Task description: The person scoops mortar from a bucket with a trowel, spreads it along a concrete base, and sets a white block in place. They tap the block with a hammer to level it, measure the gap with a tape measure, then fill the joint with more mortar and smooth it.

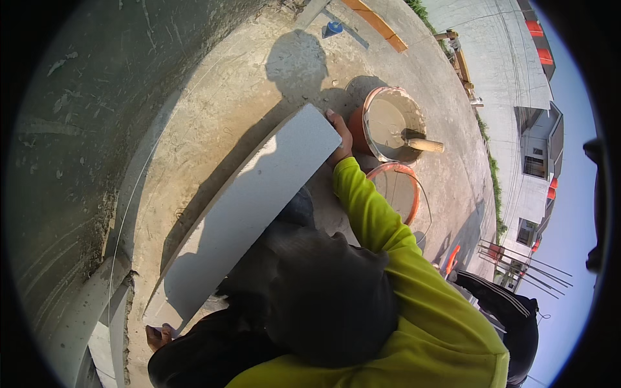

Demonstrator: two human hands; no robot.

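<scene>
A long pale grey concrete block (249, 187) lies slantwise across the middle, partly in shade. My right hand (340, 137) grips its far right end, fingers closed over the edge and the thumb side up. At the near left end my left hand (159, 337) is closed around the bottom corner, with much of that hand hidden behind dark clothing. Both hands bear on this one block. A dark rounded cloth shape (330, 291) hides the area between my arms. Just beyond my right hand stands an orange bucket (357, 129) of grey mortar, a wooden-handled trowel (424, 145) resting in it.
A second orange-rimmed bucket (414, 194) stands beside my right forearm. Along the left runs a grey wall (71, 142) with a taut string by its foot. Wooden planks (375, 24) and a small blue object (333, 28) lie far off. Steel rods (527, 262) and dark striped clothing (501, 297) are at right.
</scene>
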